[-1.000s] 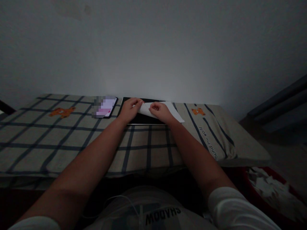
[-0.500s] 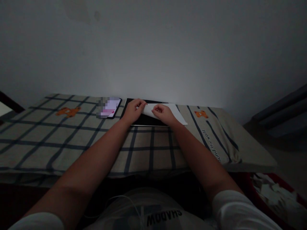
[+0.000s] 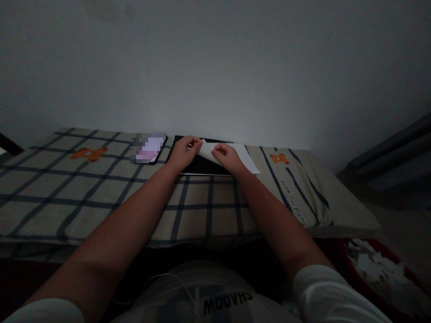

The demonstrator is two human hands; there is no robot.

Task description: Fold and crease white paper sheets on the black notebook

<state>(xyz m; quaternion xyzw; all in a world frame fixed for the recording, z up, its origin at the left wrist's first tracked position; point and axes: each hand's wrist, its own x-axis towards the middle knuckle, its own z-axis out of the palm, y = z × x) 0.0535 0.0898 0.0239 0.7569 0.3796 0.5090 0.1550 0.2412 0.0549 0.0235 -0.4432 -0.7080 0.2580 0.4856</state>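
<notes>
Left hand (image 3: 184, 153): thumb and fingers drawn narrow, pinching the raised end of the white sheet from where I'm standing.
Right hand (image 3: 227, 157): fingers curled in, thumb and forefinger closed on the sheet's turned-over part; how firmly, I cannot tell.
White sheet (image 3: 249, 158): between the two hands, its left part lifted and curved over, its right part lying flat and reaching past the right wrist.
Black board (image 3: 208, 168): flat beneath the hands and partly under the sheet, close to the wall (image 3: 215, 72).
Phone (image 3: 150, 150): left of the board, near it, screen lit pink and lilac, one side blurred out.
Checked cloth (image 3: 195, 215): spread under everything, dark blue lines on beige, orange bear prints (image 3: 89, 154) on it, lettering toward the right.
Red bin (image 3: 340, 251): below on the right, filled with pale scraps (image 3: 373, 269).
Shirt (image 3: 227, 304): pale, with "SHADOW" across it, a thin white cord (image 3: 173, 276) lying in front.
</notes>
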